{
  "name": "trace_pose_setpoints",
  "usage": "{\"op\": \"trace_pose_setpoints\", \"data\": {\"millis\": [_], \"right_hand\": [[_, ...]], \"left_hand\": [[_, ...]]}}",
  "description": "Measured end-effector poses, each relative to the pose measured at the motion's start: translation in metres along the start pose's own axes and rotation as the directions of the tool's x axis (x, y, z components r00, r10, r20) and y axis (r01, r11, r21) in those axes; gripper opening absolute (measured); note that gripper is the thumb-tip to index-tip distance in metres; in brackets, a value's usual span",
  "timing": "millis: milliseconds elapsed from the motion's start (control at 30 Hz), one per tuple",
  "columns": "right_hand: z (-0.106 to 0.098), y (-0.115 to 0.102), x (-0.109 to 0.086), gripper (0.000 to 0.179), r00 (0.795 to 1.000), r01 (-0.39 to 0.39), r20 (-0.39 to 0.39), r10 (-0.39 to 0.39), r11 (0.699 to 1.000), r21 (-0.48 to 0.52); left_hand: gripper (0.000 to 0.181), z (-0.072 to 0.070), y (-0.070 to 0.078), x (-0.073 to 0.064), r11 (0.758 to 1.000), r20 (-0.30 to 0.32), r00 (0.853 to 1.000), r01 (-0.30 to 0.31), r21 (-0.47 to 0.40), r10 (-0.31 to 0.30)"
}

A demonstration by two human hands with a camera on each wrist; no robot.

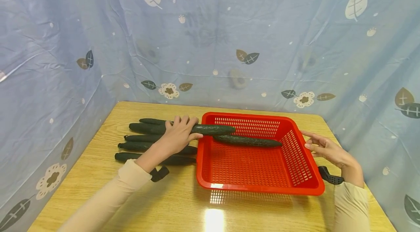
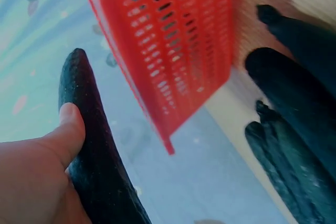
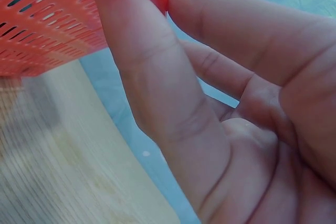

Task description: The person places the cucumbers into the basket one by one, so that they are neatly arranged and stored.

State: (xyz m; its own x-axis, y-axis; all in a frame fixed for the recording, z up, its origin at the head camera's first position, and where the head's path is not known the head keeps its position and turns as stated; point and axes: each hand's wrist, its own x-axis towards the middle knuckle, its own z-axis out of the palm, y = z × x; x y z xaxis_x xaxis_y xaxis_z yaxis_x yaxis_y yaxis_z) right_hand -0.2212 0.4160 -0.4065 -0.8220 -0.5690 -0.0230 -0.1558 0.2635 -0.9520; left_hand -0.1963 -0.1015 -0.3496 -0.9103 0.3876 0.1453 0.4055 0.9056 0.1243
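While your left hand (image 1: pixel 175 137) grips a held cucumber (image 1: pixel 216 129), its fingers are clamped around the shaft, with the thumb lying along one side as the left wrist view shows. Observe that the free end of this cucumber projects across the left rim (image 1: pixel 200 159) and over the interior of the red basket (image 1: pixel 256 188), which occupies the right half of the tabletop (image 1: pixel 164 199). Note the left rim as the nearest obstruction: in the head view it crosses beneath the cucumber, but contact between the two cannot be confirmed. Inside the basket, a second cucumber (image 1: pixel 252 141) lies crosswise in the rear portion, with its left end partly covered by the held one in the head view. Your right hand (image 1: pixel 328 150) is at the right side of the basket, its thumb and fingers pinching the right rim (image 1: pixel 314 166). To the left of the basket, four loose cucumbers (image 1: pixel 134 146) lie roughly parallel on the tabletop, just beside the basket wall; your left hand and forearm partly cover them. Each of your wrists carries a black wrist mount (image 1: pixel 159 173), and pale sleeves (image 1: pixel 108 195) cover your forearms. A blue curtain (image 1: pixel 203 24) printed with leaves and flowers encloses the rear and both sides of the tabletop.
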Motion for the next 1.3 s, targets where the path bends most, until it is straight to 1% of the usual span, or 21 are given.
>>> {"op": "trace_pose_setpoints", "data": {"millis": [100, 300, 367, 467, 633, 800, 967, 1033, 1300], "right_hand": [[0.001, 0.0, 0.0, 0.053, 1.0, -0.003, -0.003, 0.003, 1.0, 0.007], [0.001, -0.001, 0.0, 0.052, 1.0, 0.0, 0.0, 0.0, 1.0, 0.007], [0.0, -0.001, 0.0, 0.052, 1.0, -0.005, 0.001, 0.005, 1.0, 0.009], [-0.001, -0.001, 0.0, 0.052, 1.0, -0.011, -0.005, 0.011, 1.0, 0.002], [0.0, -0.001, 0.0, 0.053, 1.0, -0.011, -0.012, 0.011, 1.0, 0.002], [0.001, -0.001, 0.0, 0.052, 1.0, -0.007, -0.003, 0.007, 1.0, 0.015], [0.0, 0.0, 0.0, 0.052, 1.0, 0.002, -0.004, -0.002, 1.0, 0.018], [-0.001, 0.001, 0.0, 0.052, 1.0, 0.004, -0.001, -0.004, 1.0, 0.022], [-0.001, 0.004, 0.0, 0.052, 1.0, 0.016, 0.018, -0.017, 0.999, 0.047]], "left_hand": [[0.05, -0.002, 0.009, 0.008, 1.0, 0.015, 1.0, -0.011, 0.011, 0.011], [0.05, -0.004, 0.025, 0.022, 0.997, 0.049, 0.998, -0.049, 0.065, 0.045], [0.05, -0.004, 0.032, 0.026, 0.997, 0.061, 0.997, -0.055, 0.06, 0.051], [0.052, -0.005, 0.043, 0.034, 0.998, 0.086, 0.995, -0.055, 0.03, 0.052], [0.055, -0.005, 0.059, 0.045, 0.997, 0.138, 0.988, -0.071, 0.012, 0.068], [0.054, -0.001, 0.075, 0.055, 0.997, 0.163, 0.983, -0.082, 0.009, 0.079], [0.056, 0.006, 0.091, 0.065, 0.995, 0.174, 0.981, -0.09, 0.038, 0.082], [0.057, 0.009, 0.097, 0.069, 0.995, 0.184, 0.979, -0.091, 0.037, 0.083], [0.06, 0.019, 0.114, 0.081, 0.998, 0.221, 0.973, -0.064, -0.015, 0.066]]}}
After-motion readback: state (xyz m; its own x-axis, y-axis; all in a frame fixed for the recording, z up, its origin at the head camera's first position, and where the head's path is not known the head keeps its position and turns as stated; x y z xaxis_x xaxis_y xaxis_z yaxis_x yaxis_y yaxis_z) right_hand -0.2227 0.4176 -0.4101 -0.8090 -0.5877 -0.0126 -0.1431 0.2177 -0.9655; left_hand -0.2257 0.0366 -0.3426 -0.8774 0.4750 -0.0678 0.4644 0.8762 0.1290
